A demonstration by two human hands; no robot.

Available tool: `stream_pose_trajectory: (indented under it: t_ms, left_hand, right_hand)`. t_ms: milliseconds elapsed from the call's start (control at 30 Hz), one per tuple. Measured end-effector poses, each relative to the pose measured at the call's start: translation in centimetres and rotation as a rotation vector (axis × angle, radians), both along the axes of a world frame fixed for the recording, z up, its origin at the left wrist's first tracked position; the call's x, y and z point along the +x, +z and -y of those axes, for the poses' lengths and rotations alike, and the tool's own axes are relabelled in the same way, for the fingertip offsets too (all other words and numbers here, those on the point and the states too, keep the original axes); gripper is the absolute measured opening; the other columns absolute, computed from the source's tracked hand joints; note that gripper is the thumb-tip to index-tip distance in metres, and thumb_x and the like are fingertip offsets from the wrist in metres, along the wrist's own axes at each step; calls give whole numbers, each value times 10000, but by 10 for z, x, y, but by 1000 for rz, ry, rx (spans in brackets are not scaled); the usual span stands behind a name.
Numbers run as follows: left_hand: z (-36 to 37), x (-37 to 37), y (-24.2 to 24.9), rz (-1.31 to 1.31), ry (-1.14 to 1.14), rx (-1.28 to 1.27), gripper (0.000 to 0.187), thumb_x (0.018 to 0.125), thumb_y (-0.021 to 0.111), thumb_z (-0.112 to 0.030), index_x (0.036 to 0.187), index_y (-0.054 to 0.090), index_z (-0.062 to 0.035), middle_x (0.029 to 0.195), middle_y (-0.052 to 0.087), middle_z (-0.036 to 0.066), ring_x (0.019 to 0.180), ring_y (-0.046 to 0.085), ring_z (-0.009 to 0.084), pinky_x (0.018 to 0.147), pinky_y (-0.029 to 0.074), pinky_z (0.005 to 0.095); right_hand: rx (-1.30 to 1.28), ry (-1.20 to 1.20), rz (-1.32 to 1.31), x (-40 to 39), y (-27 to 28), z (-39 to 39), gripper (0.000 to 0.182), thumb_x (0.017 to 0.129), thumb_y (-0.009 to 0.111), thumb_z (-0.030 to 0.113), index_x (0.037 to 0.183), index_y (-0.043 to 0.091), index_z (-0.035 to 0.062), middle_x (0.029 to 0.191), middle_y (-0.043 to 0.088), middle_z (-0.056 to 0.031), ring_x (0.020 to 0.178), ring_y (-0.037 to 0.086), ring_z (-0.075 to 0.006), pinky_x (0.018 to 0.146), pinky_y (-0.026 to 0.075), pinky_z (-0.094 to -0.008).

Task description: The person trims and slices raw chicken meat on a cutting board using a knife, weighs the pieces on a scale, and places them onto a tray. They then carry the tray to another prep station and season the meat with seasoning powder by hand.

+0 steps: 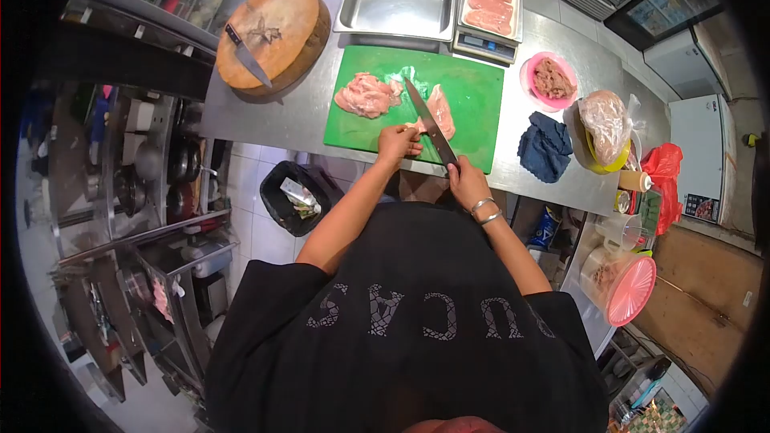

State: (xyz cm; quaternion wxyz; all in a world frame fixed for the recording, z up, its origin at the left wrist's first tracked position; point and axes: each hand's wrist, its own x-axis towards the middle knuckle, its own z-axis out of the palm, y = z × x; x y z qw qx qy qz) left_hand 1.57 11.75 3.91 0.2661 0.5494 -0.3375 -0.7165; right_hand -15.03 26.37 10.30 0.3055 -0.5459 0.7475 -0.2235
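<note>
The T-shirt is black with short sleeves. Large grey letters in a cracked-stone pattern cross it. Two silver bangles circle the right wrist.

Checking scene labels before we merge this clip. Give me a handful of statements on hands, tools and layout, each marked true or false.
1. The right hand holds a knife over the green cutting board. True.
2. The left hand holds a second knife. False: the second knife lies on the round wooden chopping block.
3. The white tray of meat slices sits on the digital scale. True.
4. The dark blue cloth lies on the cutting board. False: it lies on the steel table, right of the board.
5. The pink bowl holds minced meat. True.
</note>
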Motion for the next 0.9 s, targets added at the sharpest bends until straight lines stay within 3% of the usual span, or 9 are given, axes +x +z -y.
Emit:
stream_pose_trajectory:
  t_ms: [233,400,500,567,600,667,700,767,900]
  left_hand:
    - [4,-2,3,199,-81,-155,257,909,672,-159,973,706,87,747,688,130,581,681,176,480,531,267]
    - [8,-2,4,205,-93,-183,264,891,695,-179,912,721,83,708,688,122,549,664,157,470,517,274]
    - [18,5,29,335,-118,-186,252,880,708,-189,930,730,57,704,693,98,553,662,144,469,505,277]
    - [31,18,42,369,-103,-475,210,850,719,-152,866,723,58,691,692,106,528,647,141,501,534,297]
    - [40,21,49,366,-112,-477,210,850,719,-152,866,723,58,691,692,106,528,647,141,501,534,297]
    - [65,26,62,467,-151,-738,263,841,740,-201,949,735,38,709,706,120,587,672,165,581,549,336]
    - [75,29,67,466,-157,-739,263,841,740,-201,949,735,38,709,706,120,587,672,165,581,549,336]
    - [98,32,78,643,-139,-962,317,841,732,-251,982,738,33,693,705,144,648,697,253,661,552,393]
    - [120,34,93,957,-451,-861,384,852,710,-281,1070,715,35,868,721,212,836,705,333,746,555,424]
  right_hand:
    - [54,13,-34,7,2,1,233,987,546,215,961,528,-16,808,643,-303,803,628,-507,712,485,-589]
    - [52,51,-73,-13,1,-65,198,964,577,206,967,540,12,848,647,-282,823,619,-497,729,487,-581]
    - [111,30,-79,-28,32,-104,196,958,590,217,969,546,26,846,648,-265,817,619,-490,728,488,-576]
    - [132,31,-87,-36,41,-124,185,957,594,211,961,558,30,832,650,-256,805,627,-476,718,490,-567]
    - [132,21,-87,-37,43,-130,185,957,594,211,961,558,30,832,650,-256,805,627,-476,718,490,-567]
    - [93,-20,-41,-39,45,-137,175,956,599,203,953,578,29,826,660,-238,793,638,-459,706,502,-542]
    - [94,-26,-40,-36,46,-138,175,956,599,203,953,578,29,826,660,-238,793,638,-459,706,502,-542]
    - [23,-183,25,-29,48,-134,167,954,609,193,943,597,28,828,675,-222,790,650,-447,698,517,-512]
    - [-86,-255,22,-26,54,-125,169,952,622,190,978,616,24,869,695,-214,811,670,-431,702,530,-488]
